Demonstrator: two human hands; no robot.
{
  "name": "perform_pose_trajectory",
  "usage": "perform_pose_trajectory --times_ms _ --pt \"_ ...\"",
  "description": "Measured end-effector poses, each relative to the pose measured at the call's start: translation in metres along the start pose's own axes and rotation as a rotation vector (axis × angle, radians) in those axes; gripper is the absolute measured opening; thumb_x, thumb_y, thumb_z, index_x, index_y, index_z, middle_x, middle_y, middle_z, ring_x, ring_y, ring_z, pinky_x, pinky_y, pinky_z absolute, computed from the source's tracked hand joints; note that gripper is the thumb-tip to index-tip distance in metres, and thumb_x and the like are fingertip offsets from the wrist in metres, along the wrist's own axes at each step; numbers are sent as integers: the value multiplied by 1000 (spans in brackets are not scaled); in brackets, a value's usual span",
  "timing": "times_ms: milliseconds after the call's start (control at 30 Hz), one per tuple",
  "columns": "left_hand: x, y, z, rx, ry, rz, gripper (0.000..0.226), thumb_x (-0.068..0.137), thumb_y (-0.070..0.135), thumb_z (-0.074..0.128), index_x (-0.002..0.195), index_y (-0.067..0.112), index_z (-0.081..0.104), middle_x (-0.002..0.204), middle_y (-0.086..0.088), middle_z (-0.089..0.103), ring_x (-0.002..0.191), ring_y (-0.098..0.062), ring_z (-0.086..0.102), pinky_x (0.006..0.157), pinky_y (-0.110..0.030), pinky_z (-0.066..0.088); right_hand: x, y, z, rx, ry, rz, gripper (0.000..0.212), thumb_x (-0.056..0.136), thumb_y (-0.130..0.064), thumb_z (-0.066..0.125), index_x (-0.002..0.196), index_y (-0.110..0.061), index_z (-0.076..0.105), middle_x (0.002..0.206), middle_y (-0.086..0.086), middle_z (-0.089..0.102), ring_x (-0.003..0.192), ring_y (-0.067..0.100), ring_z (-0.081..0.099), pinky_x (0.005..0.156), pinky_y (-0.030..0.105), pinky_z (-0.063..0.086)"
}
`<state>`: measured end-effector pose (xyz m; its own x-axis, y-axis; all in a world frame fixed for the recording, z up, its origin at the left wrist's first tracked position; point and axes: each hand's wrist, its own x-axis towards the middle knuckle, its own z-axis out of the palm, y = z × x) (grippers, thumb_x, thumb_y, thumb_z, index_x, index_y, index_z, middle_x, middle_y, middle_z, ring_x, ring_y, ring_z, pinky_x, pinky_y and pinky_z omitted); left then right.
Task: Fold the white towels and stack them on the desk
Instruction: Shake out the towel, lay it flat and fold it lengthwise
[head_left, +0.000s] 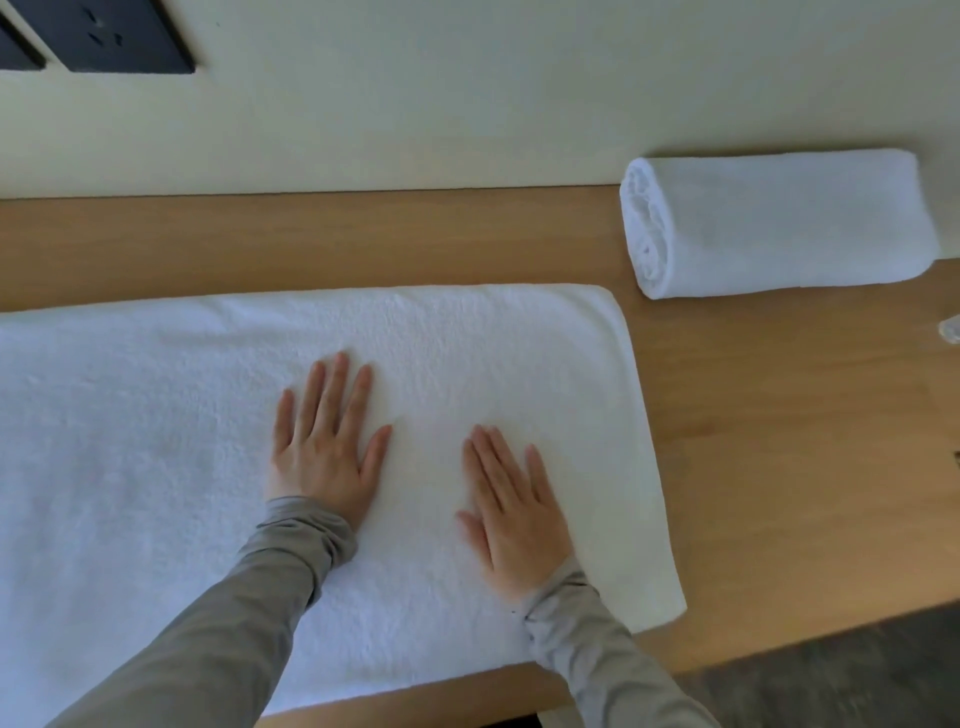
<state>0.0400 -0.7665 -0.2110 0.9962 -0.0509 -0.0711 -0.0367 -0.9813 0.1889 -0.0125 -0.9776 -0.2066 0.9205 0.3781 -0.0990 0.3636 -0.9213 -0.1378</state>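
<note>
Flat white terry towel (156, 415) spread on the light wooden desk (753, 441) — left hand (324, 447) and right hand (511, 519) pressing it, fingers straight; rolled white towel (779, 223) beyond its far right corner — smoothing step, fold likely next

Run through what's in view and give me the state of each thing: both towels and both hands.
flat towel: spread flat on the desk, running out of view on the left.
rolled towel: rolled up, lying on its side at the far right, apart from the flat towel.
left hand: open, palm down, resting on the flat towel.
right hand: open, palm down, resting on the flat towel.
</note>
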Motion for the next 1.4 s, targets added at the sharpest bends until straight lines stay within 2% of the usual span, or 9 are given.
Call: perform_pose_trajectory --times_ms 133,300,534,767,934,1034,1200,1267,1401 --pt "-1 -1 0 -7 -7 0 63 93 51 19 150 24 18 158 -1 15 145 -21 11 117 -46 10 -71 60 -4 57 -67 301 65 98 -46 12 148 -5 18 157 10 14 145 22 13 115 45 13" --pt "-1 2 0 -11 -2 8 64 93 51 18 150 22 18 158 -3 15 145 -22 11 117 -47 10 -105 86 -21 103 -37 539 74 96 -56 4 145 -2 17 153 12 12 143 29 14 114 52 21" --pt "-1 0 2 5 21 21 63 93 50 18 150 23 18 158 -2 15 145 -21 12 117 -45 11 20 44 -39 199 72 137 60 100 -39 22 146 -4 10 156 12 7 146 23 2 120 36 -1" --pt "-2 -2 8 21 50 21 62 94 52 17 150 25 14 158 0 14 145 -19 11 118 -44 10 100 123 -30 25 -56 181 59 101 -37 21 151 -13 0 160 0 -6 146 12 -8 119 36 -5" --pt "-2 -2 11 19 56 13 63 94 52 19 150 25 15 158 0 14 145 -18 11 118 -43 10 103 142 -39 -35 -15 401 60 101 -39 17 150 -7 1 159 9 -3 147 22 -7 119 42 -5" --pt "-3 -3 12 15 54 8 63 94 53 18 150 26 15 158 0 14 145 -18 12 117 -43 10 87 90 -45 41 157 264 62 100 -38 20 148 -1 9 158 14 3 146 26 -1 119 41 -4" --pt "-3 -5 11 -1 40 14 64 94 54 17 150 25 16 158 -1 14 145 -19 12 117 -44 10 3 5 -11 44 -2 -23 62 98 -41 24 146 -3 25 155 10 20 144 26 19 116 44 14" --pt "-1 -4 11 0 29 19 64 93 54 15 150 25 16 158 -1 14 145 -19 11 117 -44 9 -32 14 -2 13 -30 75 60 99 -41 21 145 -5 28 155 8 24 143 23 22 113 45 19" --pt "3 -5 9 -14 6 18 64 93 53 17 150 24 16 158 -1 14 145 -20 10 117 -45 10 -67 47 -7 95 -37 306 60 99 -40 10 148 -6 20 157 8 18 145 17 12 117 41 9"
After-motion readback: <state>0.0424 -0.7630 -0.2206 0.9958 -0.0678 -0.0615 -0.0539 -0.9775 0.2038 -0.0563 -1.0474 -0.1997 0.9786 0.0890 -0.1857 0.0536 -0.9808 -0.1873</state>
